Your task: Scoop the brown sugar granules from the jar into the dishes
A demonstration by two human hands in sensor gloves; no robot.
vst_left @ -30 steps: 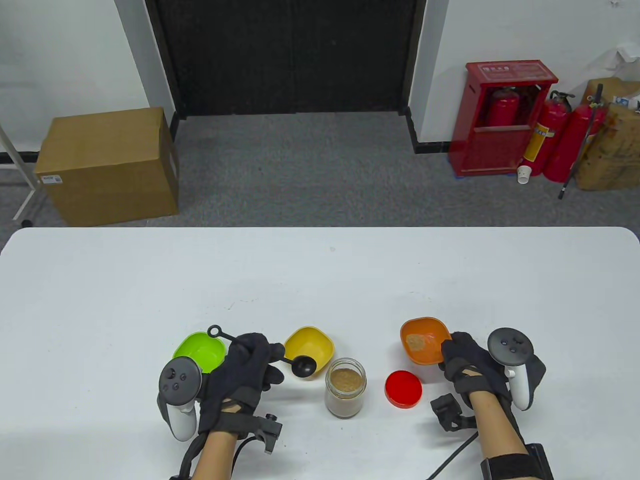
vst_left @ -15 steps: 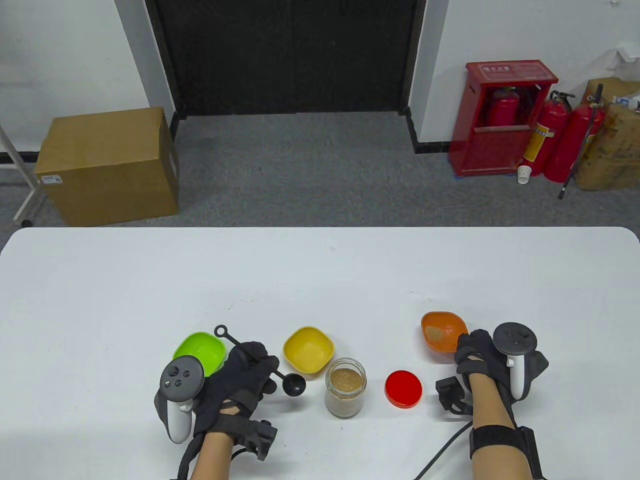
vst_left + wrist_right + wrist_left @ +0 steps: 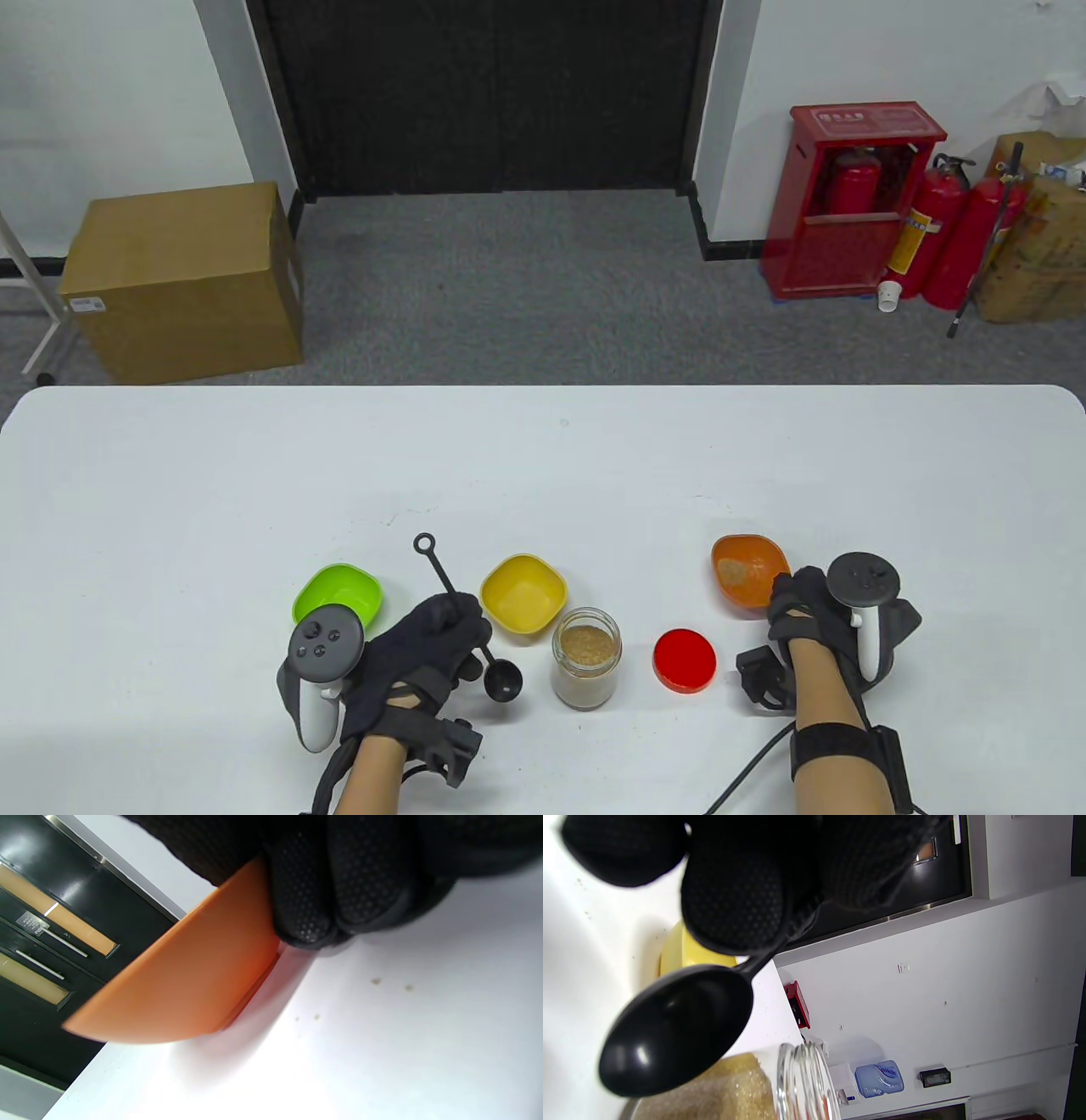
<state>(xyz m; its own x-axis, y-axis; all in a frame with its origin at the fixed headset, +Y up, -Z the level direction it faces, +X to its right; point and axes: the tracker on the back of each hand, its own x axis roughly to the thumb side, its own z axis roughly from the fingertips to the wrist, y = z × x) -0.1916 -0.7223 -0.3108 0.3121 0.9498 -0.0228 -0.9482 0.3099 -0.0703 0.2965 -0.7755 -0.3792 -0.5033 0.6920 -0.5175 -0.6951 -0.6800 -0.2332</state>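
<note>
An open glass jar [image 3: 586, 656] of brown sugar stands at the table's front centre; it also shows in the left wrist view [image 3: 780, 1086]. My left hand [image 3: 424, 654] grips a black spoon [image 3: 502, 681] by its handle, the empty bowl [image 3: 674, 1029] low just left of the jar. My right hand [image 3: 802, 607] grips the near rim of an orange dish [image 3: 749, 573] holding a little sugar; its fingers [image 3: 322, 895] pinch the dish [image 3: 191, 971] on the table. A yellow dish [image 3: 523, 593] and a green dish [image 3: 338, 593] look empty.
A red jar lid [image 3: 684, 660] lies flat between the jar and my right hand. The white table [image 3: 543, 475] stretches wide behind the dishes. A cable runs from my right wrist off the front edge.
My left hand swung the spoon, its bowl dropping from over the yellow dish to beside the jar. My right hand shifted the orange dish to the right.
</note>
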